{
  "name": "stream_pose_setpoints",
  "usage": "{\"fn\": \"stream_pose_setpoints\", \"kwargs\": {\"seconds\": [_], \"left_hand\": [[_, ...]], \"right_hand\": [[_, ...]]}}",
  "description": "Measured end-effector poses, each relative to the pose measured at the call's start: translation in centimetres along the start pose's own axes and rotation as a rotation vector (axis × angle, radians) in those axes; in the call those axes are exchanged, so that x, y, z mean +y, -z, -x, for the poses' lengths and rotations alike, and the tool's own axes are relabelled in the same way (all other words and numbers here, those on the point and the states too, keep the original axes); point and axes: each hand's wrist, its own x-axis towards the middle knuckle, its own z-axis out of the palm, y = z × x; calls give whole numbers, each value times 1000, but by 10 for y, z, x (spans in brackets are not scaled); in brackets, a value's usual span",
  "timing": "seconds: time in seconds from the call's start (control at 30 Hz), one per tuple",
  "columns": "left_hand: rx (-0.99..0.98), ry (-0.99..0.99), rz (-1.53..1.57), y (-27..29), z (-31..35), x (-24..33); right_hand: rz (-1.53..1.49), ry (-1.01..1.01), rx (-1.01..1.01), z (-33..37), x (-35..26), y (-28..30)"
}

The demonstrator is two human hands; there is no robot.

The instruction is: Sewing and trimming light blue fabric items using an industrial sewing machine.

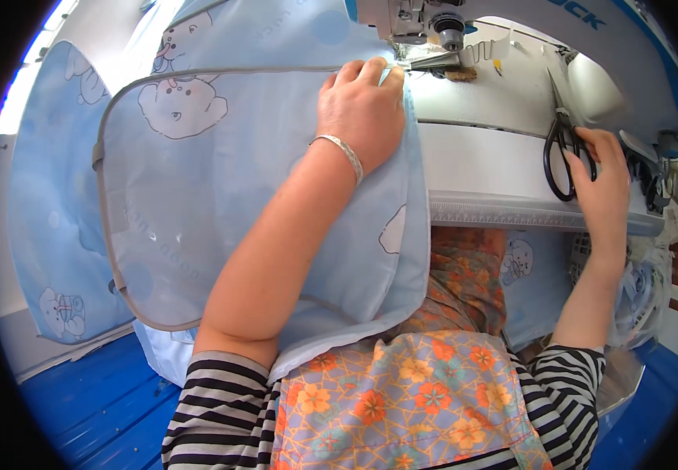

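Observation:
My left hand [362, 102], a silver bracelet at its wrist, lies on a light blue printed fabric [276, 211] with a grey-bound clear panel [166, 188]. Its fingers are close together and bent over the fabric's far edge, just left of the sewing machine's needle area [441, 55]; the fingertips are partly hidden. At the right, my right hand [605, 172] has its thumb and fingers around one handle loop of black-handled scissors [560, 149]. The scissors lie on the machine bed, blades pointing away from me.
The sewing machine's arm [629, 47] reaches over the far right. A ruler-marked edge [503, 213] runs along the table front. More blue fabric [57, 196] spreads at the left and hangs under the table [535, 290]. A clear plastic bag [640, 301] hangs at the right.

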Motion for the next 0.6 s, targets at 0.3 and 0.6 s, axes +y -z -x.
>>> {"fn": "stream_pose_setpoints", "kwargs": {"seconds": [0.3, 0.6], "left_hand": [[44, -13, 66, -4, -1, 0], [45, -5, 27, -8, -2, -1]], "right_hand": [[-638, -370, -426, 9, 20, 15], [-409, 72, -502, -20, -79, -35]]}}
